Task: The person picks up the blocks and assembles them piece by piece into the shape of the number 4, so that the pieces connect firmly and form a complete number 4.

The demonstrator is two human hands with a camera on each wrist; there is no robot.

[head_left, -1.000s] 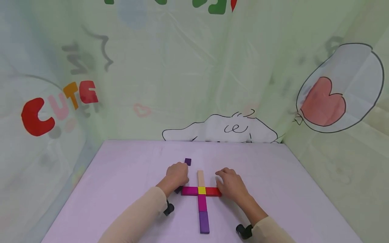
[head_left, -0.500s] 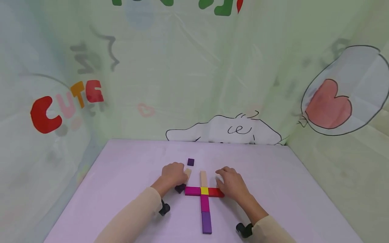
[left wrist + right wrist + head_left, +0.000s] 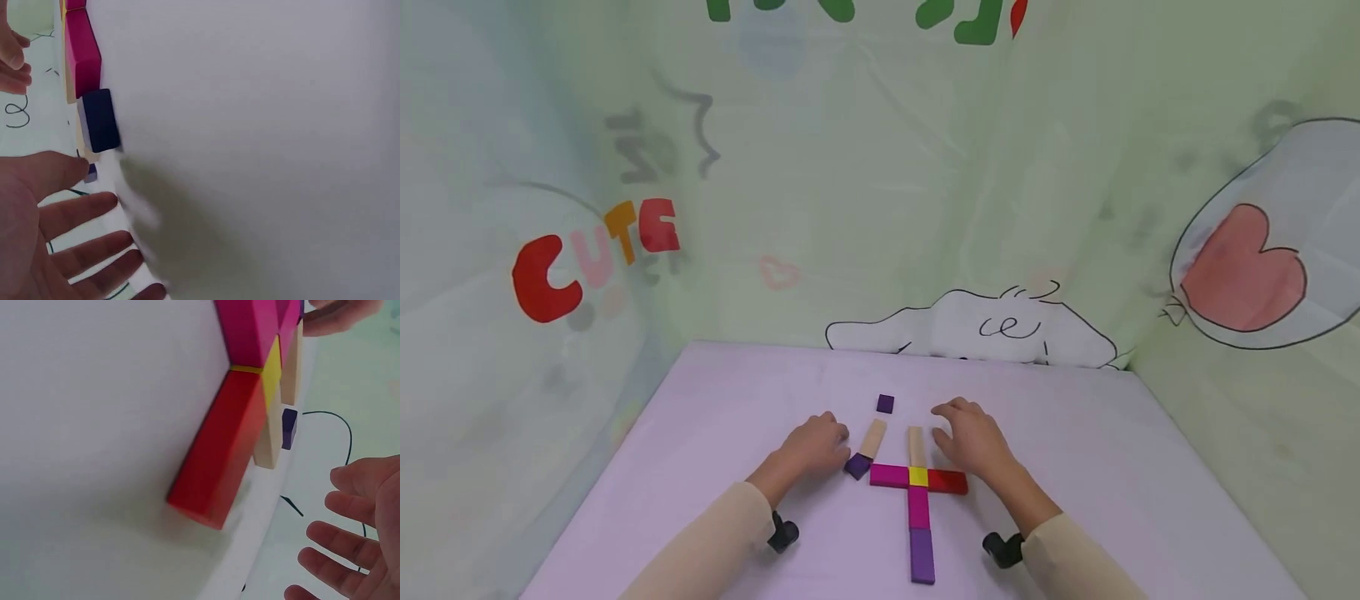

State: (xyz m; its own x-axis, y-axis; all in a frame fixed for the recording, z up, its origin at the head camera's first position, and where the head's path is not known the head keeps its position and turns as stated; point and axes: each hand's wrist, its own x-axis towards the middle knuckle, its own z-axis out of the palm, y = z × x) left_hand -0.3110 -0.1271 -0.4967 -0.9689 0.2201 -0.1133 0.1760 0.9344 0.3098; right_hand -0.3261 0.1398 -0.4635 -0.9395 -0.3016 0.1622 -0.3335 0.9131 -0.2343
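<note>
My left hand (image 3: 817, 445) hovers left of the blocks, its fingers spread and holding nothing in the left wrist view. Just right of it lie a dark purple block (image 3: 858, 466) and a slanted plain wooden block (image 3: 873, 438), end to end. A yellow block (image 3: 918, 477) joins a cross: a magenta block (image 3: 889, 476) on its left, a red block (image 3: 947, 482) on its right, another wooden block (image 3: 916, 447) behind, and a second magenta block (image 3: 918, 507) in front, followed by a purple block (image 3: 922, 556). My right hand (image 3: 973, 438), relaxed, is above and behind the red block.
A small dark purple cube (image 3: 885, 404) lies by itself behind the other blocks. The table (image 3: 737, 400) has a pale lilac top, and printed curtains (image 3: 880, 208) enclose its back and both sides. Each wrist carries a small black camera (image 3: 784, 533).
My left hand has let go of the slanted wooden block and drawn back to the left, leaving it against the dark purple block. The right hand stays near the red block. The head view has shifted slightly.
</note>
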